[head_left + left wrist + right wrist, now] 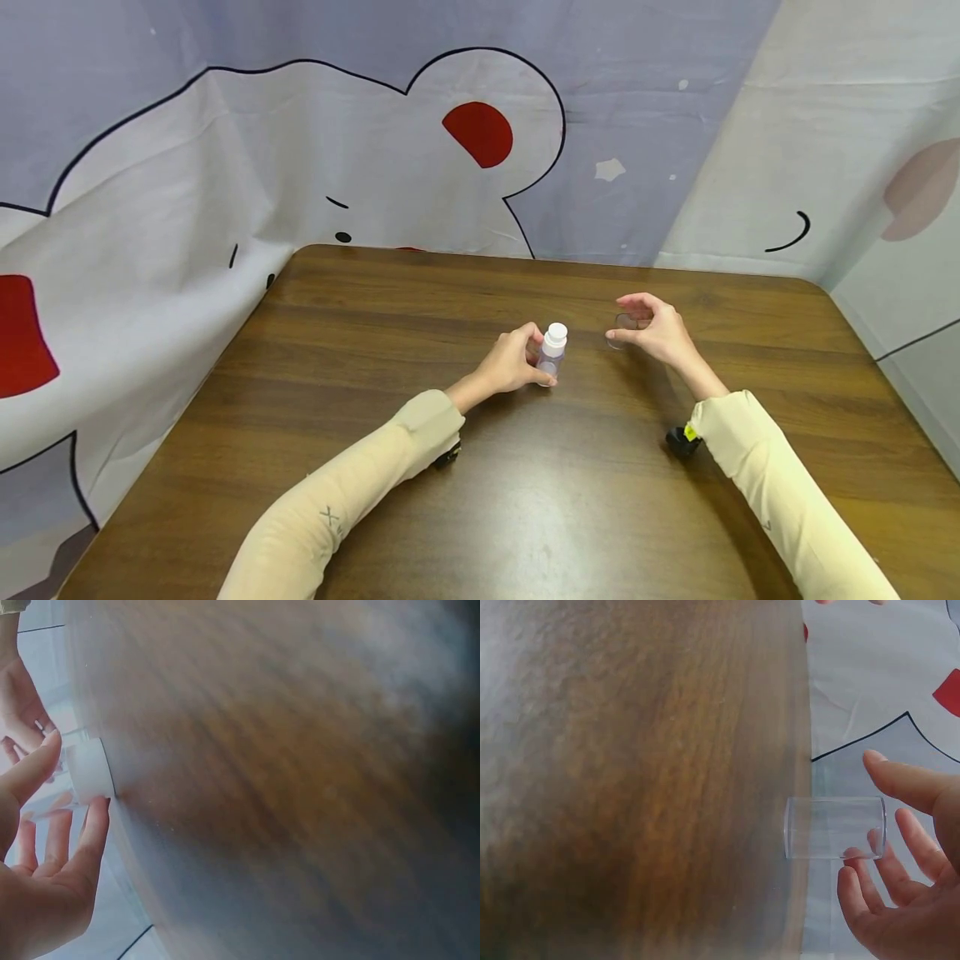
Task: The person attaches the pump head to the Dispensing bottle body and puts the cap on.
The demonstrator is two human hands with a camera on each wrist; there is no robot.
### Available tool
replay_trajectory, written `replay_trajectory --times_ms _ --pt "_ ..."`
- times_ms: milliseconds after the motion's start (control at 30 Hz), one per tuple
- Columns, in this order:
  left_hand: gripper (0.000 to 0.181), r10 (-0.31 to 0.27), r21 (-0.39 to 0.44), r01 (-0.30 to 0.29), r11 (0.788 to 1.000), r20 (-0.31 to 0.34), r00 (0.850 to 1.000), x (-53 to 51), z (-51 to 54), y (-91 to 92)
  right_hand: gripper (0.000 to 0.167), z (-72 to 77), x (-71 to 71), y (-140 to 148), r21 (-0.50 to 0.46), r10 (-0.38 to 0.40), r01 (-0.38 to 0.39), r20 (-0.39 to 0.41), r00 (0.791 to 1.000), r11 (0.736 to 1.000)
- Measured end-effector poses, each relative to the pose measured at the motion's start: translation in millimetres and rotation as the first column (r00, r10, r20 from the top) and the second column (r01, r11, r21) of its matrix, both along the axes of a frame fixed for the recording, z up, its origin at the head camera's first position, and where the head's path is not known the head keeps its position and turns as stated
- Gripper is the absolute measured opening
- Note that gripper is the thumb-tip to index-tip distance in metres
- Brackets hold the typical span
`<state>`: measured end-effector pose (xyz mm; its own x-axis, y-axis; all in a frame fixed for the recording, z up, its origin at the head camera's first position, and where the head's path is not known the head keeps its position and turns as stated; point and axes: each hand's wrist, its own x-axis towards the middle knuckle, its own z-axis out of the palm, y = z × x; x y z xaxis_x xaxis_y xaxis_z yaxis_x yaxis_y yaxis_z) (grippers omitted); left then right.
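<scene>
A small bottle (555, 337) with a white cap and translucent body stands upright near the table's middle. My left hand (512, 360) holds it low, thumb across the front and fingers on the far side. In the left wrist view, the bottle's pale base (91, 769) lies between thumb and fingertips. To the right, a clear, empty-looking cylinder (832, 829) stands on the table. My right hand (656, 333) is spread around it; in the right wrist view a gap separates the thumb from its wall, while the fingers are close to the other side.
The brown wooden table (450, 292) has rounded far corners. A cartoon-printed cloth (360, 150) hangs behind it and along the left side. A dark wrist device (682, 442) sits under the right cuff, close above the tabletop.
</scene>
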<state>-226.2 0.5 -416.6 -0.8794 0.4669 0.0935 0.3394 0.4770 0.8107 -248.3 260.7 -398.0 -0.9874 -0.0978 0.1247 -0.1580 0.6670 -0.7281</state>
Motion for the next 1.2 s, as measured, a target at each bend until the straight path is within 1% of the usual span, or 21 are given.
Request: replay_trajectory --times_ms 133,267,500,633,800,900,1000,1033,1133,1200 --pt "0.051 -0.007 0.005 0.006 1.000 0.012 1.000 0.0 0.4 0.4 0.059 -2.1 -0.2 1.7 0.023 0.001 -0.002 0.025 1.000 1.000" --pt "0.051 -0.007 0.008 0.007 1.000 0.013 1.000 -0.1 0.3 0.5 0.057 -3.7 0.1 2.7 0.008 0.011 -0.011 0.031 0.999 1.000" --pt "0.051 -0.005 0.009 0.005 1.000 0.012 1.000 -0.9 0.6 0.0 0.052 -5.8 0.7 2.8 -0.016 -0.027 0.028 0.060 0.998 0.999" --pt "0.051 -0.007 0.014 0.007 1.000 0.012 1.000 -1.4 0.1 -0.3 0.047 -6.0 0.6 2.1 -0.013 -0.031 0.032 0.066 0.997 0.999" --pt "0.051 -0.006 0.020 0.006 1.000 0.011 1.000 -2.1 -0.7 -0.7 0.044 -6.2 -0.2 1.5 -0.020 -0.028 0.029 0.021 0.999 0.999" --pt "0.051 -0.003 0.017 0.002 1.000 0.014 1.000 -2.2 -0.9 -0.6 0.044 -6.7 -0.9 0.1 -0.054 -0.030 0.029 -0.009 1.000 0.998" --pt "0.051 0.001 0.011 -0.001 1.000 0.014 1.000 -1.8 -0.6 -0.3 0.045 -6.1 -0.4 -3.1 -0.103 -0.013 0.008 -0.047 0.999 0.995" --pt "0.051 0.003 0.008 -0.003 1.000 0.015 1.000 -1.3 -0.2 -0.2 0.045 -5.1 0.3 -4.8 -0.122 -0.004 -0.003 -0.059 0.998 0.993" --pt "0.051 0.009 -0.001 -0.009 1.000 0.016 1.000 0.1 0.5 0.0 0.043 13.0 13.6 -19.0 -0.159 0.022 -0.035 -0.085 0.996 0.987" --pt "0.051 0.014 -0.008 -0.014 1.000 0.015 1.000 1.2 1.3 0.0 0.043 22.4 19.7 -27.0 -0.161 0.032 -0.048 -0.100 0.994 0.986"
